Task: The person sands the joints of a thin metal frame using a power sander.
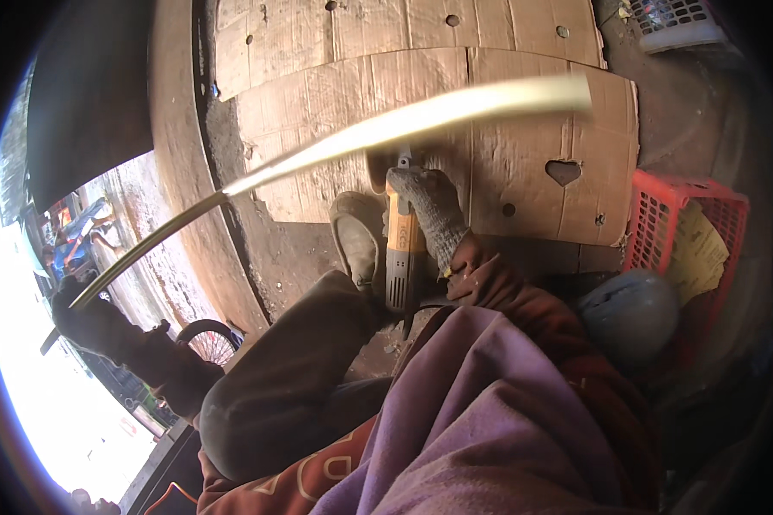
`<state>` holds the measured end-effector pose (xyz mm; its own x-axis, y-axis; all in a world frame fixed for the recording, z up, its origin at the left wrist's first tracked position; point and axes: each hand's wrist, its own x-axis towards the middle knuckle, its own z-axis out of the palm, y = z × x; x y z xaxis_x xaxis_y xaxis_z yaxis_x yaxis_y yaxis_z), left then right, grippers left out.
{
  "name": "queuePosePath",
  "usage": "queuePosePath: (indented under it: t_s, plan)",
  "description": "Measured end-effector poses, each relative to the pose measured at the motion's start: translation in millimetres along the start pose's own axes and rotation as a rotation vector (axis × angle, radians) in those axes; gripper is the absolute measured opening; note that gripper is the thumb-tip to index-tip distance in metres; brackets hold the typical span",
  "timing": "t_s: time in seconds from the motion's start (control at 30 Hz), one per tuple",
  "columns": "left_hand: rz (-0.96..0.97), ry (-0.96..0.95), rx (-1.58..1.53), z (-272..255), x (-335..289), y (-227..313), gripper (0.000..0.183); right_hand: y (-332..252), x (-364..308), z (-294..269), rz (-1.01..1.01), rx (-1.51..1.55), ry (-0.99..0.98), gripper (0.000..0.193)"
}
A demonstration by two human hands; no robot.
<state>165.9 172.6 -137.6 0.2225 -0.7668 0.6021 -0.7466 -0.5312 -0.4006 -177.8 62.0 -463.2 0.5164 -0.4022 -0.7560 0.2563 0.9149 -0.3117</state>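
My left hand, dark in the shade and seemingly gloved, is closed around the near end of a long pale strip. The strip rises across the view to the upper right, and its far end is blurred. I cannot tell whether it is wood or metal. In a grey knitted glove, my right hand grips a yellow and grey angle grinder near its head. The tool points away from me beside my shoe. Its disc is not clearly visible, and a cord leaves its near end.
Flattened cardboard sheets with holes cover the floor ahead. A red plastic crate with yellowish paper stands at the right, beside a grey-blue rounded object. A pale crate sits far right. A bicycle wheel shows at the left.
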Motion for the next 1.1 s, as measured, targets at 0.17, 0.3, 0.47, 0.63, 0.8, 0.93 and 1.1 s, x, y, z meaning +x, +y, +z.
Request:
queuePosePath:
  t_s: [0.17, 0.3, 0.47, 0.63, 0.8, 0.93, 1.1]
  plan:
    - [-0.303, 0.11, -0.661, 12.8, -4.3, -20.3, 0.025, -8.0, 9.9, -5.6, -0.039, 0.133, -0.007, 0.025]
    - [-0.489, 0.073, -0.848, 13.9, 2.5, -17.7, 0.023, -1.7, 11.9, -2.1, -0.15, 0.071, 0.031, 0.024]
    - [-0.16, -0.035, -0.478, 13.7, 0.3, -9.1, 0.023, 1.2, 14.0, 0.3, -0.036, 0.204, -0.021, 0.023]
    - [-0.279, -0.069, -1.425, 10.2, 24.6, -1.0, 0.025, -14.0, 7.3, -9.5, -0.108, 0.092, 0.062, 0.031]
    - [-0.036, -0.316, -1.448, -14.3, 48.1, 47.0, 0.052, 1.0, 37.8, -23.9, -0.332, -0.106, 0.097, 0.033]
    - [-0.62, -0.11, -1.365, -42.1, 67.5, 113.7, 0.061, 0.6, 29.5, -25.0, -0.367, -0.161, 0.095, 0.034]
    - [-0.548, -0.23, -1.671, -14.1, 82.1, 69.3, 0.055, -16.8, 16.6, -33.7, -0.362, -0.075, 0.099, 0.036]
